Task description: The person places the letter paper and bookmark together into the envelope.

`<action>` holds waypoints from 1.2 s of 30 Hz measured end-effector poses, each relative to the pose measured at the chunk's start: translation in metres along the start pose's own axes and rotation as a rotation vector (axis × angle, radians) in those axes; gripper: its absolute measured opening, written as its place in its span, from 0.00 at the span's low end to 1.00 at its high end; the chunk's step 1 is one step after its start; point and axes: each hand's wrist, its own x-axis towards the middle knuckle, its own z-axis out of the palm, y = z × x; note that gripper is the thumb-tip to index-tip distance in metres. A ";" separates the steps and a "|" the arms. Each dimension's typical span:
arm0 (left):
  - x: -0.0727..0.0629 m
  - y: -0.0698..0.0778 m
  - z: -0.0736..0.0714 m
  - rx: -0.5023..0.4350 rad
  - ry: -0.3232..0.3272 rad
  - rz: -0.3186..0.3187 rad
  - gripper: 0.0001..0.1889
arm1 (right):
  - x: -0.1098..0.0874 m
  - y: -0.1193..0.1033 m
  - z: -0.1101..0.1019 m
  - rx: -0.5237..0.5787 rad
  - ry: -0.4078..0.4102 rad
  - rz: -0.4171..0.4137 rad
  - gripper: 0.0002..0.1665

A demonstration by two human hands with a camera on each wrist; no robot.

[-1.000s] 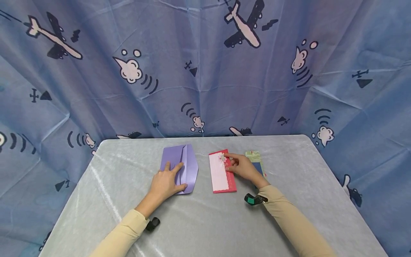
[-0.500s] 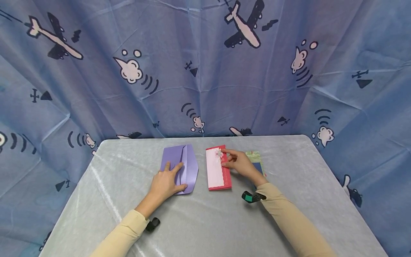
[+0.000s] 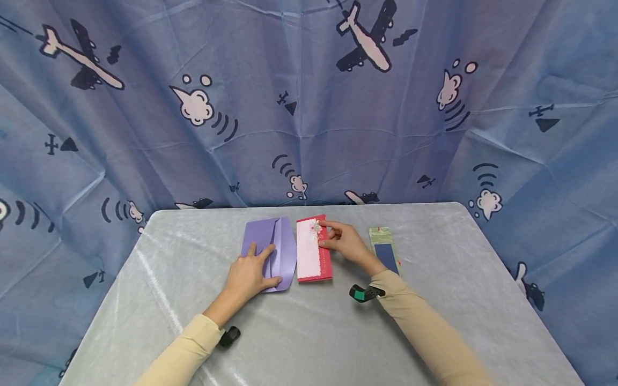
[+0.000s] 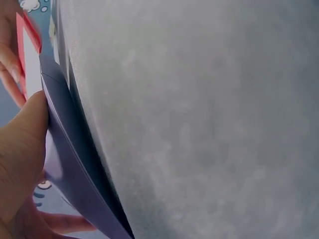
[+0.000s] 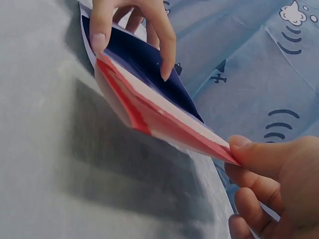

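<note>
A purple envelope (image 3: 287,244) lies on the grey table, its flap side spread to the right. My left hand (image 3: 247,274) rests on it with the fingers spread. The right wrist view shows the left thumb at the edge of the envelope's open mouth and a straight finger across its dark inside. Between thumb and fingers, my right hand (image 3: 346,242) pinches the right edge of a red and white greeting card (image 3: 307,251) with a small flower decoration. The card is raised over the table, its left edge right at the envelope's flap.
To the right, behind the right forearm, lies a green and dark blue card (image 3: 384,252). A grey cloth covers the table (image 3: 299,338). Behind its far edge hangs a blue curtain (image 3: 309,107) printed with planes and clouds.
My right hand has carried the greeting card leftward and slightly away from me, up to the envelope. More of the green and blue card shows. The left hand has stayed in place.
</note>
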 end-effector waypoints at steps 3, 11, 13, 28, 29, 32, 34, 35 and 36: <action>0.000 -0.001 0.000 0.008 0.006 0.005 0.47 | 0.004 -0.003 0.006 -0.001 0.013 -0.002 0.35; 0.001 0.000 -0.001 0.020 -0.012 0.002 0.46 | 0.012 -0.013 0.020 -0.006 0.036 -0.018 0.35; 0.001 -0.001 -0.001 0.015 -0.009 0.004 0.47 | 0.014 -0.013 0.023 -0.001 0.044 -0.018 0.35; 0.002 -0.002 -0.003 -0.003 -0.045 -0.007 0.50 | 0.025 -0.016 0.041 -0.036 0.061 -0.019 0.34; 0.002 -0.001 -0.003 -0.003 -0.047 -0.008 0.50 | 0.025 -0.017 0.042 -0.037 0.061 -0.021 0.34; 0.002 -0.001 -0.003 -0.001 -0.050 -0.009 0.50 | 0.026 -0.017 0.046 -0.040 0.060 -0.030 0.34; 0.002 -0.001 -0.003 -0.002 -0.052 -0.010 0.50 | 0.027 -0.017 0.048 -0.041 0.060 -0.037 0.34; 0.002 -0.001 -0.003 -0.002 -0.051 -0.009 0.50 | 0.027 -0.016 0.049 -0.041 0.061 -0.039 0.34; 0.002 -0.001 -0.003 -0.003 -0.050 -0.007 0.50 | 0.028 -0.016 0.050 -0.041 0.064 -0.040 0.34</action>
